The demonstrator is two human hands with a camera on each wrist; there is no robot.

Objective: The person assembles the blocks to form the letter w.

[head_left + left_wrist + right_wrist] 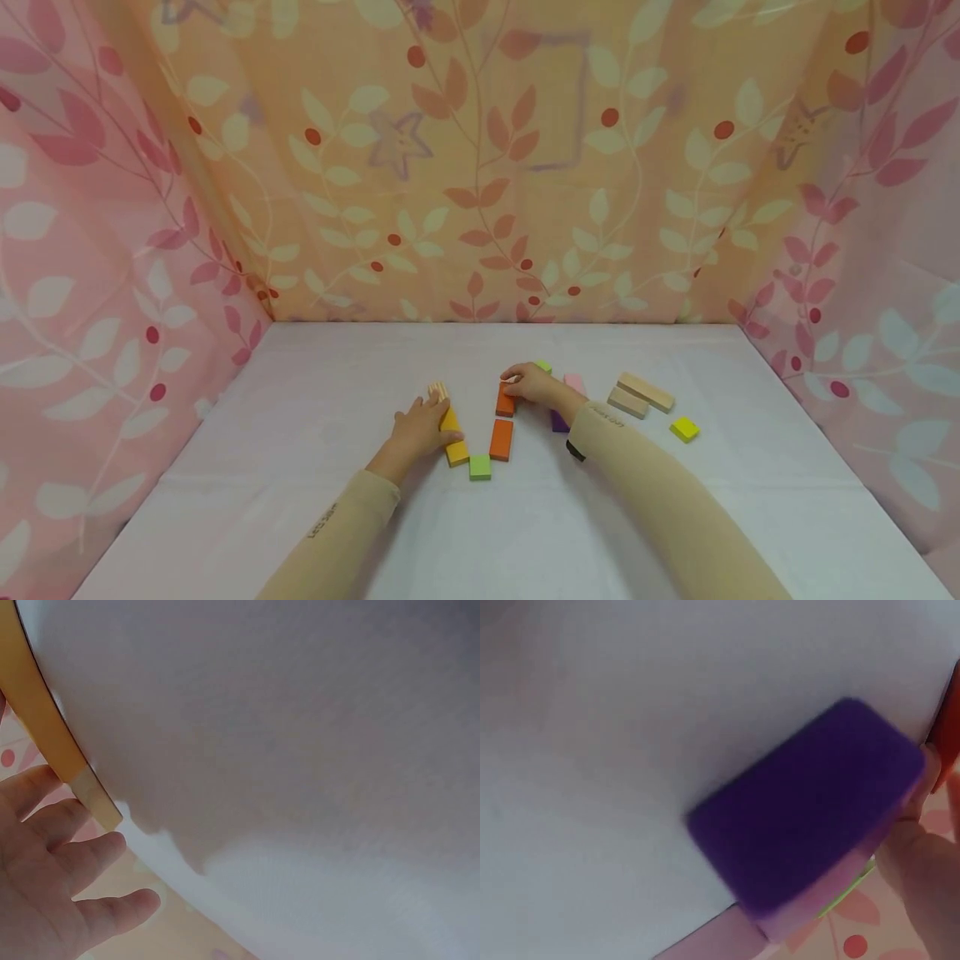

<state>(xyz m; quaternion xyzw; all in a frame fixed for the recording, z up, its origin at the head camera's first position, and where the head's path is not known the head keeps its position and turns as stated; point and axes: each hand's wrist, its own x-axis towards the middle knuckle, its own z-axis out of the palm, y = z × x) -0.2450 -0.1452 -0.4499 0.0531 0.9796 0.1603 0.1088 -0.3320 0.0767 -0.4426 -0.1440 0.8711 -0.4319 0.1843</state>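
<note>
My left hand [420,429] lies along a row of blocks, its fingers spread and touching a yellow block [450,422]. A pale wooden block [96,796] stands at that row's far end, and a second yellow block [457,454] at its near end. My right hand [537,387] pinches the far orange block [505,400] at its upper end. Just nearer lies another orange block [502,440]. A light green block [480,467] sits between the two rows at the front. Beneath the right forearm, a purple block [810,810] is partly hidden.
Beside the purple block are a pink block [574,384] and a green block [543,366]. Two plain wooden blocks [645,392] and a bright yellow block [684,429] lie farther right. Floral curtains [480,208] enclose the white table [322,358] at the back and sides.
</note>
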